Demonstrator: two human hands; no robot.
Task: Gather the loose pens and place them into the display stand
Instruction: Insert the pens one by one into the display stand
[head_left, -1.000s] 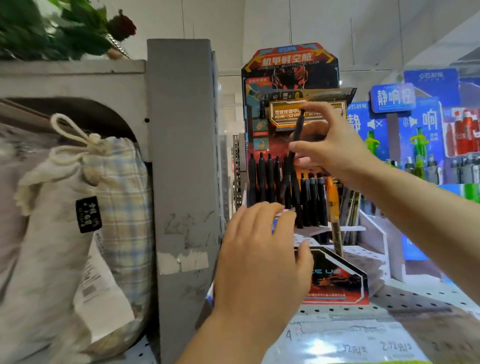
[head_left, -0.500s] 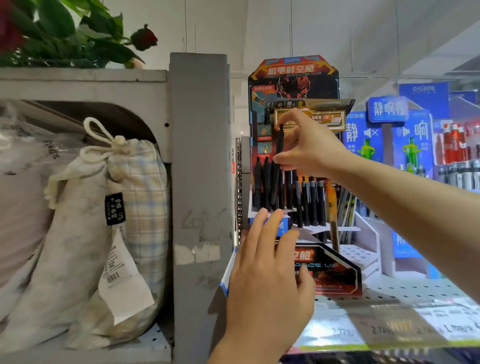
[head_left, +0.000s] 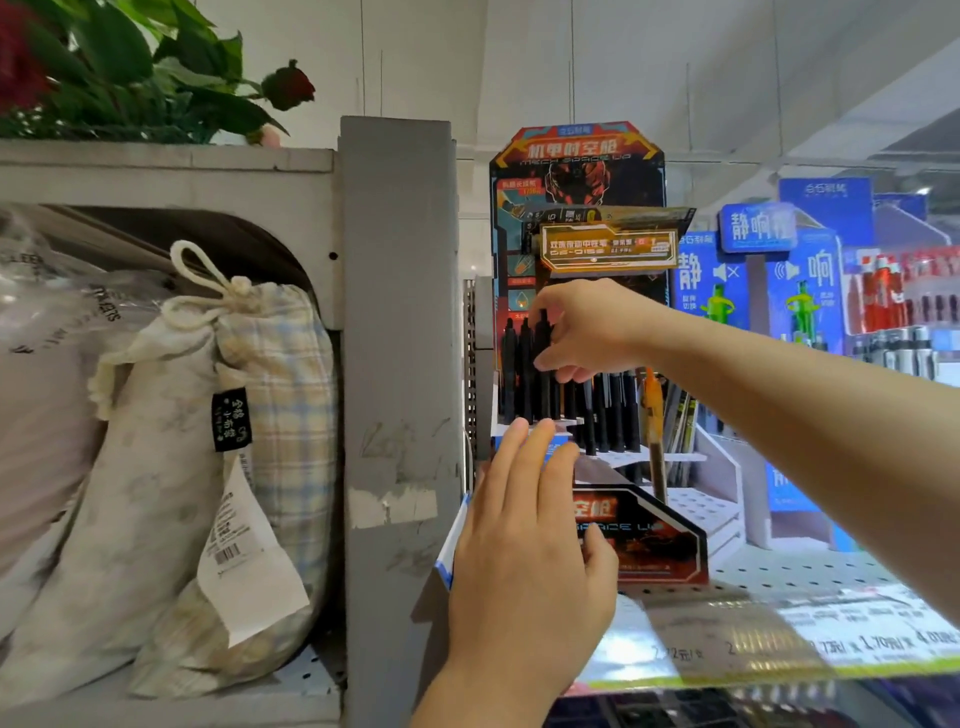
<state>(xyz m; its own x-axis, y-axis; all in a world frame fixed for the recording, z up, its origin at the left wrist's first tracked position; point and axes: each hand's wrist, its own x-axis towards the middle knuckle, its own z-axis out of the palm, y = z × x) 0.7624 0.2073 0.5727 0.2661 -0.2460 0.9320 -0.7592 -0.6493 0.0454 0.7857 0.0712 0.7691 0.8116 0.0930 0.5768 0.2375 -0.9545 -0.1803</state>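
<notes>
A person stocks a pen display stand (head_left: 576, 171) standing at the left end of a white perforated shelf (head_left: 810, 577), hard beside a grey upright post (head_left: 400, 364) that closes off that side; open shelf lies to the right of the stand's red-and-black front panel (head_left: 649, 540). The right hand (head_left: 582, 327) reaches in from the right edge of the view to the stand's upper left tier, thumb and fingers curled around the top of a black pen (head_left: 543, 364) that stands upright in the row, third from the left among the other black pens (head_left: 602, 410); whether the fingers actually press on the pen cannot be told. The left hand (head_left: 524, 545) is raised in front of the stand's lower left corner, fingers spread and straight, holding nothing, its fingertips (head_left: 540, 431) level with the edge of the tier; whether they touch it cannot be told. An orange pen (head_left: 652, 400) stands at the right end of the row. Left of the post, cloth drawstring bags (head_left: 171, 467) fill a grey shelf bay beneath a potted plant (head_left: 130, 73). Blue stands (head_left: 758, 280) crowd the shelf's back right.
</notes>
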